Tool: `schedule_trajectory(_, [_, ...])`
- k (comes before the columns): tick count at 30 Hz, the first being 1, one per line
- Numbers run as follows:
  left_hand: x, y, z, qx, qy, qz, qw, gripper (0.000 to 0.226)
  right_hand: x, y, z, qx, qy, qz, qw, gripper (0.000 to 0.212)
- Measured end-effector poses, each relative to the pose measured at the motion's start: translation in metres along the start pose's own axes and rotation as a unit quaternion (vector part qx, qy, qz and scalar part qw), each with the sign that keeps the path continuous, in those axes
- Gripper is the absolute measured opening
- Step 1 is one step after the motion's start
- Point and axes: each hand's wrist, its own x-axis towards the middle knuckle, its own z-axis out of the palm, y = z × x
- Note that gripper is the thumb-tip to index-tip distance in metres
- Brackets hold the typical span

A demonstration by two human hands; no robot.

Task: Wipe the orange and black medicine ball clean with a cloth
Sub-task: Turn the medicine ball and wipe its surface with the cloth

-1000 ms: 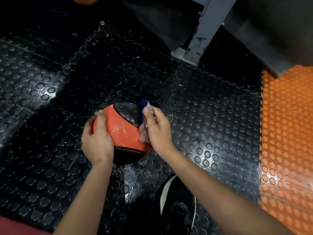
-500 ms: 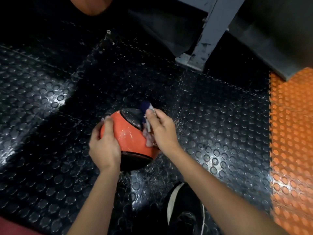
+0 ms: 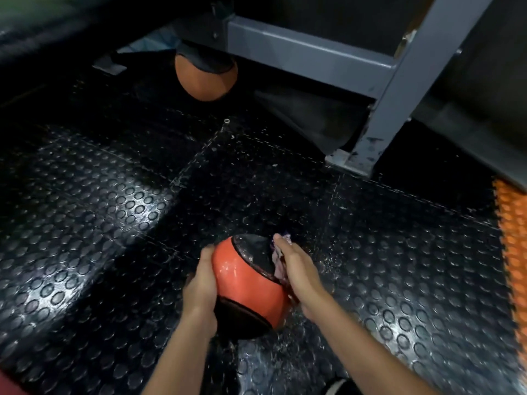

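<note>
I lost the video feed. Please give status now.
Left hand steadies medicine ball. Right hand presses cloth on its right side. Nothing in the way.

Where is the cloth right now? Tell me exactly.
In the head view, the cloth is bunched under the right hand, pressed against the right side of the medicine ball, which the left hand steadies from the other side.

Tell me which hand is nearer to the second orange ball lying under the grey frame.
Right. The right hand presses the cloth on the medicine ball's far right side, fingertips toward the second ball. The left hand cups the near left side, farther back.
</note>
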Motion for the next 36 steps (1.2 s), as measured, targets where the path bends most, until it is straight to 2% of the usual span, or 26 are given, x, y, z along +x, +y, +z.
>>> schedule_trajectory(3, [0.001,0.000,0.004,-0.022,-0.040,-0.005,0.999,0.101,0.004,0.006,0.003,0.025,0.013,-0.016,0.999,0.032])
schedule_trajectory(6, [0.001,0.012,0.005,-0.008,-0.029,0.033,0.999,0.085,0.006,0.008,0.005,0.038,0.035,-0.040,0.998,0.066])
schedule_trajectory(7, [0.000,0.016,0.006,-0.005,-0.032,0.038,0.999,0.082,0.008,0.009,0.004,0.055,0.038,-0.036,0.997,0.064])
schedule_trajectory(9, [-0.001,0.020,0.009,0.011,-0.036,0.037,0.999,0.081,0.010,0.008,0.000,0.085,0.033,-0.038,0.995,0.039])
schedule_trajectory(11, [-0.001,0.023,0.012,0.024,-0.031,0.043,0.998,0.081,0.006,0.001,0.002,0.089,0.035,-0.040,0.995,0.029])
schedule_trajectory(16, [0.002,0.036,0.020,0.025,-0.035,0.068,0.997,0.100,0.020,0.005,0.002,0.075,0.062,-0.067,0.993,0.032])
schedule_trajectory(19, [0.001,0.044,0.023,0.025,-0.030,0.110,0.993,0.102,0.027,0.000,0.003,0.048,0.093,-0.093,0.990,0.039])
schedule_trajectory(23, [0.004,0.038,0.031,0.007,-0.032,0.139,0.990,0.086,0.037,0.003,0.004,0.035,0.098,-0.105,0.989,0.048])
schedule_trajectory(25, [0.009,0.033,0.036,-0.011,-0.019,0.133,0.991,0.069,0.042,0.004,0.000,0.047,0.082,-0.088,0.992,0.035])
schedule_trajectory(27, [0.012,0.037,0.039,-0.009,-0.016,0.123,0.992,0.059,0.044,-0.001,-0.004,0.055,0.075,-0.078,0.993,0.031])
schedule_trajectory(30, [0.015,0.045,0.040,-0.007,-0.028,0.110,0.994,0.072,0.047,-0.008,-0.005,0.030,0.072,-0.068,0.995,0.035])
schedule_trajectory(32, [0.019,0.046,0.040,-0.011,-0.022,0.100,0.995,0.081,0.050,-0.012,0.001,0.014,0.101,-0.070,0.992,0.038])
schedule_trajectory(34, [0.022,0.044,0.039,-0.015,-0.023,0.098,0.995,0.081,0.058,-0.010,0.006,-0.019,0.149,-0.103,0.983,0.040])
schedule_trajectory(36, [0.024,0.042,0.038,-0.021,-0.022,0.104,0.994,0.076,0.065,-0.006,0.011,-0.041,0.138,-0.149,0.978,0.033])
